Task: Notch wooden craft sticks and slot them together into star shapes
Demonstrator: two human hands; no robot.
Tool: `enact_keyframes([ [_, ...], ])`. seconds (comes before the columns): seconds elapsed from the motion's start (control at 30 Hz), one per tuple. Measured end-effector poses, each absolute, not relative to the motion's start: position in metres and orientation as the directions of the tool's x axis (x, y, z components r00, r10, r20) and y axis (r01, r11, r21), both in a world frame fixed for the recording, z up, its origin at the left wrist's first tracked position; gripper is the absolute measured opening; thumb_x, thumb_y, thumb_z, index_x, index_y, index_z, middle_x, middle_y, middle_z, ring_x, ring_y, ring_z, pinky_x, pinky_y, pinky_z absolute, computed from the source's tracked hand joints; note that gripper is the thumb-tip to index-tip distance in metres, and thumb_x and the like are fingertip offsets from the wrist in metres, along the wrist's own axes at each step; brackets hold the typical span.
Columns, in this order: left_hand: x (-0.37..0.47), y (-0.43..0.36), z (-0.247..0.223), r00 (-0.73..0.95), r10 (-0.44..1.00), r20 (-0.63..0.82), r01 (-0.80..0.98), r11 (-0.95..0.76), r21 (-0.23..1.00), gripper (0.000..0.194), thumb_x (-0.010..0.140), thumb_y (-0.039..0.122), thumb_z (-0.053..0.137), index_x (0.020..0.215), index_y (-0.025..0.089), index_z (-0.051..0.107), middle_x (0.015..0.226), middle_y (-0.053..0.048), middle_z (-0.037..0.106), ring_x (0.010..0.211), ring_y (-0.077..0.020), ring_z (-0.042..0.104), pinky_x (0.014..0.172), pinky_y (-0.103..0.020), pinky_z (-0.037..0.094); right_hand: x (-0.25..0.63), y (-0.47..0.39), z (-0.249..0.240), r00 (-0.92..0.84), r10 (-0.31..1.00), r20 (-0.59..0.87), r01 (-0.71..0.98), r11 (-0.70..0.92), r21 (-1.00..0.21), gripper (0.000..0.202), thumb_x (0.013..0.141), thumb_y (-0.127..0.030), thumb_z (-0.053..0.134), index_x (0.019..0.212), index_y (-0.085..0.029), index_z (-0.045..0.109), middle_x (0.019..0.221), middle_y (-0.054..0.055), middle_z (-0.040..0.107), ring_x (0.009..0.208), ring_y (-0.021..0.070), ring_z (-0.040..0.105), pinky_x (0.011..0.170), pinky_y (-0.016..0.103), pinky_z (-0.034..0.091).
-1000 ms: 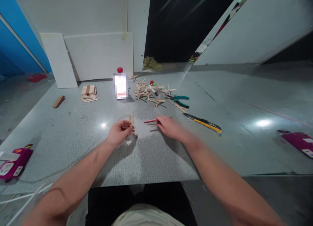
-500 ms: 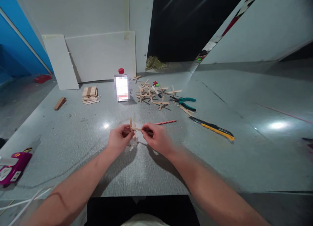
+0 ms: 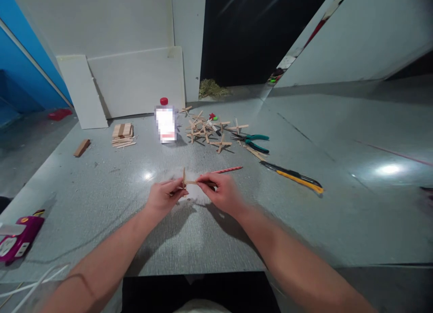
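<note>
Between my hands are joined wooden sticks, one upright stick (image 3: 184,177) and one lying level (image 3: 191,182) toward the right. My left hand (image 3: 165,194) pinches the upright part at its left side. The right end of the level stick is between the thumb and fingers of my right hand (image 3: 219,189). Just behind my right hand lies a red patterned pencil (image 3: 230,169). Farther back is a pile of crossed wooden stick pieces (image 3: 203,131).
A red-capped bottle (image 3: 165,123), a stack of sticks (image 3: 122,131) and a wooden block (image 3: 81,148) stand behind. Teal-handled pliers (image 3: 257,137) and a yellow-black cutter (image 3: 294,177) lie right. A magenta device (image 3: 25,238) and white cables (image 3: 37,283) are at the left.
The sticks have turned between my hands, so the crosspiece now shows nearly edge-on. My left hand has tilted slightly, and the whole view has shifted a little.
</note>
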State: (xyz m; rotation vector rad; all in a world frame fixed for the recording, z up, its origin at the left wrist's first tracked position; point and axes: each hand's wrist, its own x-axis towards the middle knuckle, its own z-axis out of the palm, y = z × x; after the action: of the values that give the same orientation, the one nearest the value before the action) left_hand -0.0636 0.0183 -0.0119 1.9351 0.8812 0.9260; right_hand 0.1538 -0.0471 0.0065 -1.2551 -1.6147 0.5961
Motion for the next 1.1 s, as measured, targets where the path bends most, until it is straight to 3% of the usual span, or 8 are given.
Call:
enact_keyframes([
  [0.2,-0.066,0.016,-0.001,0.515,0.826,0.229,0.222,-0.387,0.895,0.037,0.070,0.037,0.089,0.103,0.022,0.081,0.077,-0.003,0.079,0.060,-0.0136,0.071,0.060,-0.022,0.058,0.152,-0.050,0.005,-0.007,0.921,0.390,0.409,0.359,-0.839,0.011,0.090,-0.023,0.062,0.089,-0.022,0.073,0.081,0.004,0.077,0.073,0.0177,0.072,0.066,0.028,0.057],
  [0.4,-0.064,0.019,0.003,0.454,0.880,0.142,0.178,-0.245,0.953,0.027,0.084,0.041,0.075,0.095,0.017,0.082,0.078,-0.007,0.080,0.069,-0.0158,0.074,0.066,-0.025,0.061,0.149,-0.052,0.009,-0.006,0.924,0.383,0.401,0.353,-0.845,0.010,0.093,-0.023,0.059,0.091,-0.021,0.068,0.081,0.004,0.075,0.071,0.0156,0.071,0.065,0.026,0.056],
  [0.67,-0.064,0.019,0.001,0.415,0.910,0.000,0.095,-0.043,0.995,0.034,0.070,0.045,0.088,0.088,0.017,0.083,0.080,-0.008,0.080,0.066,-0.0170,0.073,0.063,-0.029,0.062,0.147,-0.055,0.012,-0.057,0.914,0.401,0.428,0.386,-0.817,0.008,0.093,-0.020,0.055,0.090,-0.022,0.062,0.076,0.000,0.069,0.064,0.0124,0.062,0.060,0.024,0.048],
  [1.1,-0.059,0.009,-0.001,0.417,0.908,-0.035,0.100,-0.007,0.995,0.022,0.067,0.033,0.090,0.080,0.018,0.082,0.076,-0.006,0.079,0.066,-0.0158,0.072,0.065,-0.027,0.060,0.139,-0.061,0.006,-0.123,0.908,0.401,0.463,0.410,-0.786,0.007,0.094,-0.020,0.053,0.090,-0.021,0.058,0.074,0.001,0.066,0.062,0.0141,0.058,0.059,0.027,0.040],
])
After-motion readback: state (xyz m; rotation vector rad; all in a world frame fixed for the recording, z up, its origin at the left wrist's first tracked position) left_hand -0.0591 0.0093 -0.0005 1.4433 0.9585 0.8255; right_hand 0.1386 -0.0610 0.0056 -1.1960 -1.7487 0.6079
